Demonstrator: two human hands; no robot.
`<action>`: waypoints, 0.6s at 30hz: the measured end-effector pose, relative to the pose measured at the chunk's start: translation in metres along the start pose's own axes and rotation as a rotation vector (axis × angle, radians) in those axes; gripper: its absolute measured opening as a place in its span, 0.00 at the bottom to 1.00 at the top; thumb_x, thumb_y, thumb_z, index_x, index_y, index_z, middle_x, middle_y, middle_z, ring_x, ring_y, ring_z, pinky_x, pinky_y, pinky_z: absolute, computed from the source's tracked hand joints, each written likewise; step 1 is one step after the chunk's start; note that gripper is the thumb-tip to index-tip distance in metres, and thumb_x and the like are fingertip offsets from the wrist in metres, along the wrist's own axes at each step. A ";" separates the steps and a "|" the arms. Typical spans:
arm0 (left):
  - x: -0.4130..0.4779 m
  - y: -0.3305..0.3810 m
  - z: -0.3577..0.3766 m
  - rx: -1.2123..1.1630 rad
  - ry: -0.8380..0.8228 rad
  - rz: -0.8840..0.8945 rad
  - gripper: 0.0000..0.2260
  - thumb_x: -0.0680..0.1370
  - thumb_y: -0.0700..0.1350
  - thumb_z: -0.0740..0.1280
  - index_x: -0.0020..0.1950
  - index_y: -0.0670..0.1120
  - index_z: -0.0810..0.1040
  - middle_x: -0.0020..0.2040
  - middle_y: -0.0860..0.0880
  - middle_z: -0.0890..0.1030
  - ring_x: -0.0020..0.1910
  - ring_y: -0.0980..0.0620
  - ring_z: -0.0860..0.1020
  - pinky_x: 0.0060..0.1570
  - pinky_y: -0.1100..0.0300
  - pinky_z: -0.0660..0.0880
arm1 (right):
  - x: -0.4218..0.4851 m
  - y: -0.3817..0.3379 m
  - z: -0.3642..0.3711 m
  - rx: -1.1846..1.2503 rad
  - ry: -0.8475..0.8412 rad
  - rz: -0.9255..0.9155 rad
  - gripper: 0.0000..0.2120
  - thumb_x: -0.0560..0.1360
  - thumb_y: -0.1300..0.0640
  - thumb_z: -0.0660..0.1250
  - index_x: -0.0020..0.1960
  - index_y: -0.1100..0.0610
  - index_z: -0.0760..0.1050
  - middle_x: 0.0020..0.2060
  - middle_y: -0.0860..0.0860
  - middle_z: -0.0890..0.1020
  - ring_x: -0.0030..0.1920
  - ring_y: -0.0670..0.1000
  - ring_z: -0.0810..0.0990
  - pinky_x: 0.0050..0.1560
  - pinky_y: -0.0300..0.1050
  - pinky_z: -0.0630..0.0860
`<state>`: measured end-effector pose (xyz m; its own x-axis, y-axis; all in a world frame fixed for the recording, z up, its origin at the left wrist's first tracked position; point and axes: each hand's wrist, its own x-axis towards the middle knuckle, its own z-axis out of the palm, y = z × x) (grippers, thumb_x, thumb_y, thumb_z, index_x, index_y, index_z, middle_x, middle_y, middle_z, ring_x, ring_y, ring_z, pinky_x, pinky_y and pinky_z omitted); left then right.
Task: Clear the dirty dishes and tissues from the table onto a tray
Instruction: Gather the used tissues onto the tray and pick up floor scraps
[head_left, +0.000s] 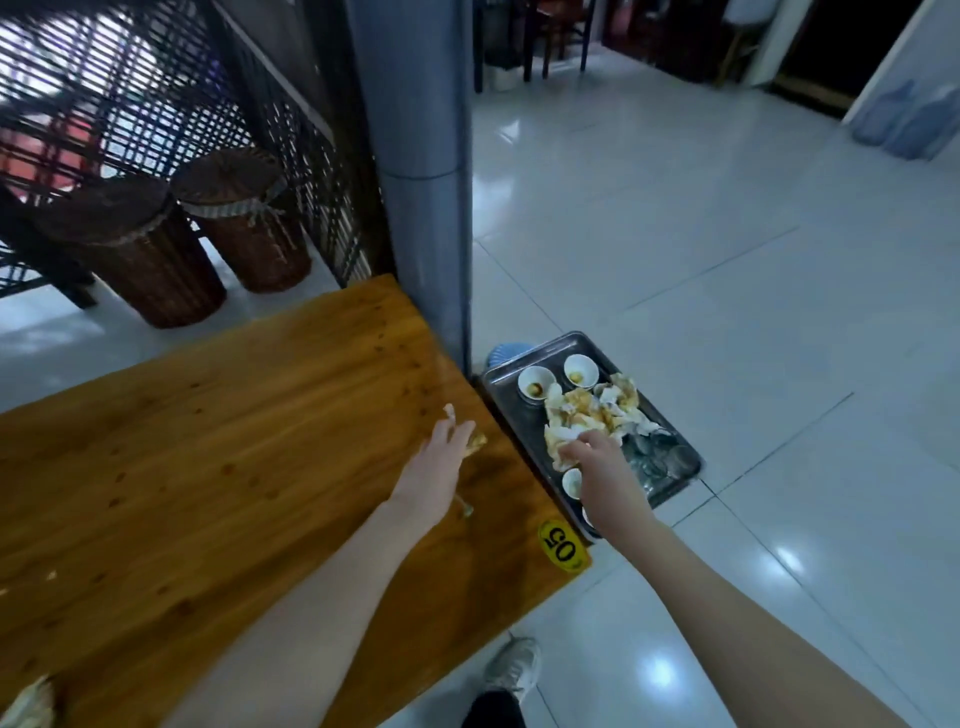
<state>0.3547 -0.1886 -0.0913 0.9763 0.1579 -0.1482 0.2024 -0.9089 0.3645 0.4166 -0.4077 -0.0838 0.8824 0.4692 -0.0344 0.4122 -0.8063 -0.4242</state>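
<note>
The right hand (587, 452) reaches onto the metal tray (540, 347), which sits lower than the wooden table (234, 467), just beside its end; its fingers curl into the heap of stained tissues (587, 410) there, gripping them. Two small white bowls (536, 381) stand at the tray's far end. The left hand (441, 452) hovers over the table, fingers fairly straight, touching a stained scrap (478, 441) at the edge; another crumpled tissue (31, 704) lies at the near corner.

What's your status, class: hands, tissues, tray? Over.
Left hand open, touching a tissue scrap on the table. Right hand gripping tissues on the tray. Nothing blocking.
</note>
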 end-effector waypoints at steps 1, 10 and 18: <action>0.009 0.009 0.005 -0.004 0.012 0.015 0.30 0.78 0.31 0.57 0.77 0.48 0.55 0.74 0.44 0.58 0.56 0.45 0.75 0.56 0.53 0.74 | 0.002 0.012 -0.004 -0.011 0.000 0.016 0.22 0.70 0.77 0.58 0.56 0.59 0.76 0.56 0.53 0.73 0.58 0.55 0.68 0.51 0.50 0.74; 0.111 0.068 0.053 0.017 -0.059 0.046 0.31 0.76 0.32 0.63 0.76 0.48 0.58 0.69 0.45 0.63 0.53 0.47 0.75 0.51 0.56 0.74 | 0.061 0.109 -0.029 -0.052 -0.056 0.151 0.23 0.70 0.73 0.61 0.61 0.55 0.74 0.58 0.52 0.71 0.59 0.53 0.70 0.52 0.49 0.75; 0.200 0.103 0.073 0.034 -0.038 0.167 0.18 0.82 0.52 0.54 0.69 0.49 0.69 0.59 0.49 0.70 0.57 0.42 0.74 0.54 0.51 0.71 | 0.137 0.171 -0.054 -0.035 -0.047 0.135 0.24 0.68 0.74 0.61 0.61 0.57 0.76 0.59 0.54 0.73 0.59 0.55 0.69 0.54 0.47 0.72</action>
<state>0.5648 -0.2789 -0.1499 0.9924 -0.0107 -0.1226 0.0339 -0.9340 0.3556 0.6201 -0.5008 -0.1125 0.9191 0.3713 -0.1317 0.2988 -0.8748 -0.3814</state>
